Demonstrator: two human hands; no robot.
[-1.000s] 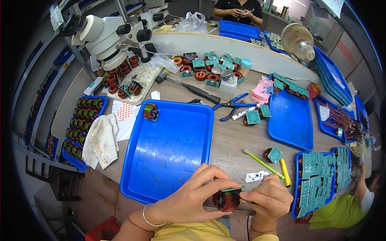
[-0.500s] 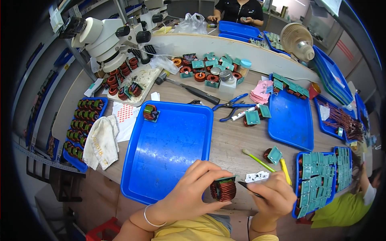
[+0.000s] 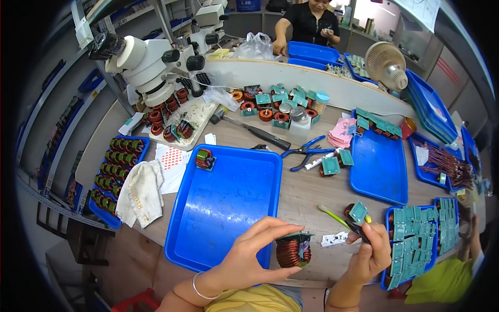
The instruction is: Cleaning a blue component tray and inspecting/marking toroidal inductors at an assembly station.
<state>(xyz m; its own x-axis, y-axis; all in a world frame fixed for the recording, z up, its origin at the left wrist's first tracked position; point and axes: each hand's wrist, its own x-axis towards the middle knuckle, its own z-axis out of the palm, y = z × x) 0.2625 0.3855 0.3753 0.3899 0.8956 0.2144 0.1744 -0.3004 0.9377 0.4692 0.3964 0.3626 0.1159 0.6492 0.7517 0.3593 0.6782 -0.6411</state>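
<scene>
My left hand is closed around a copper-wound coil on a small green circuit board, thumb below and fingers above. The coil is at the front table edge, beside the large blue tray, with its wound side and a bit of green core showing. To the right, my right hand is raised and apart from the coil, closed on black tweezers. Just beyond that hand are a green-handled brush, another coil with a green board and a white paper strip with dark marks.
Boarded coils fill a blue tray at right; green-cored coils fill another at left. One coil sits in the large tray's far corner. Pliers, a hammer, a microscope and a fan stand farther back, with a person beyond.
My right hand has drawn away from the coil, to the right and up, with the tweezers. In my left hand the coil has turned, showing a different side. The view has shifted slightly.
</scene>
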